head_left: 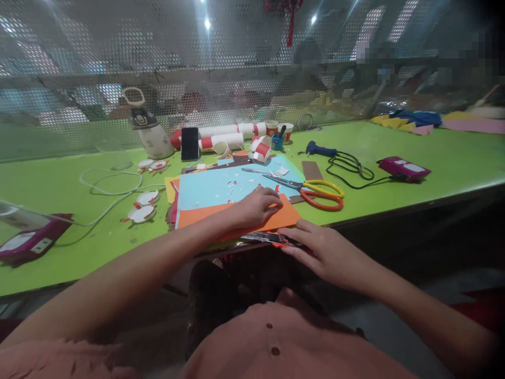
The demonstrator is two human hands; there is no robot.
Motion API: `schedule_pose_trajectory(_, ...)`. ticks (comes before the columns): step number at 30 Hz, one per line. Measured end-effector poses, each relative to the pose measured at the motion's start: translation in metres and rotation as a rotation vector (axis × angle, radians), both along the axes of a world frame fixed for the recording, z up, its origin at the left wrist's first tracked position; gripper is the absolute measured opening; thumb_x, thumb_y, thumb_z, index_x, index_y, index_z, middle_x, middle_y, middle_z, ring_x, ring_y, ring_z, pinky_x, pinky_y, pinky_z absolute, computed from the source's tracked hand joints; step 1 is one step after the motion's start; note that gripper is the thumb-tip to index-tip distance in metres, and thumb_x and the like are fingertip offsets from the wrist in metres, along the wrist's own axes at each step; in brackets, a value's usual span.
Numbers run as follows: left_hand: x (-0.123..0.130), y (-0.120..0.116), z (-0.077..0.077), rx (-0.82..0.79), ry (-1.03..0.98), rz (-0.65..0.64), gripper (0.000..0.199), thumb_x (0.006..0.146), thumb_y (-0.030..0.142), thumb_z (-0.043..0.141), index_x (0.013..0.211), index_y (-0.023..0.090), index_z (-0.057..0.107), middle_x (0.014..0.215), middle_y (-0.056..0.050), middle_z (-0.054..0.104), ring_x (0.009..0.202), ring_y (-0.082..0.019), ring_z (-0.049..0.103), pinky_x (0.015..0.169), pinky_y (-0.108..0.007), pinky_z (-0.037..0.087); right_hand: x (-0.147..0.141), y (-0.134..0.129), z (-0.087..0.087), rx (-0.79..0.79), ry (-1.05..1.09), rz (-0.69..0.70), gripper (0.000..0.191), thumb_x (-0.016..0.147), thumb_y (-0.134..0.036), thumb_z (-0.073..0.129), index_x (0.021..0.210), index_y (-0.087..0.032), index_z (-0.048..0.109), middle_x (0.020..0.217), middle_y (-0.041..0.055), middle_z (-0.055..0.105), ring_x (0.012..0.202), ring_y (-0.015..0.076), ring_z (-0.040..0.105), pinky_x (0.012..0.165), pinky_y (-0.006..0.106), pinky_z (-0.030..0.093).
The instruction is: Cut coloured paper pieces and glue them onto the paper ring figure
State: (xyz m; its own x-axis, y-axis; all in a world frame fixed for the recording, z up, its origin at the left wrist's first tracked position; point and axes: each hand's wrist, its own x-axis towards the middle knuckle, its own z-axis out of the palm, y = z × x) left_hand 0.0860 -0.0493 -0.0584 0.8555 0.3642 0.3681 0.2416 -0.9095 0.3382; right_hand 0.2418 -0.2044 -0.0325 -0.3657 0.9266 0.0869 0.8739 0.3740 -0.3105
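Observation:
My left hand point(260, 207) rests on an orange sheet point(205, 220), its fingers curled; whether anything is pinched beneath them is hidden. At the table's front edge, my right hand point(315, 247) is closed round the handles of a pair of scissors point(266, 238), whose blades point left along the sheet's near edge. Under the orange sheet lies a light blue sheet point(209, 184), scattered with small red and white scraps. Larger scissors point(292, 184) with yellow and orange handles lie across its right side, beside a brown strip point(312, 170).
Behind the sheets are a black phone point(190, 144), paper cups point(260, 148), a blue pot point(278, 141) and a spray bottle point(152, 131). White discs point(142, 212) lie left. A blue tool point(321, 149), black cable and purple box point(404, 168) are right; another purple box point(35, 239) is far left.

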Motion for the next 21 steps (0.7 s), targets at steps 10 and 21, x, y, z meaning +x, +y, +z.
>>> schedule_pose_trajectory(10,-0.05,-0.011,0.031,0.013,0.061,0.023,0.015,0.085,0.026,0.057,0.091,0.016,0.068,0.104,-0.011,0.061,0.093,-0.019,0.057,0.082,-0.034,0.047,0.019,0.001,-0.004,-0.041,-0.033,0.042,0.033,0.097,-0.038,0.041,0.122,-0.025,0.058,0.096,0.0071,0.059,0.081,0.0218,0.061,0.071,0.035,0.048)
schedule_pose_trajectory(21,-0.098,-0.02,0.006,-0.097,0.03,0.009,0.029,0.096,0.025,0.041,0.114,0.021,0.064,0.118,-0.011,0.063,0.109,-0.019,0.054,0.095,-0.038,0.044,0.01,-0.001,-0.012,-0.007,0.052,0.054,0.031,0.096,-0.033,0.045,0.121,-0.023,0.059,0.101,0.0092,0.061,0.087,0.0231,0.063,0.077,0.038,0.05)
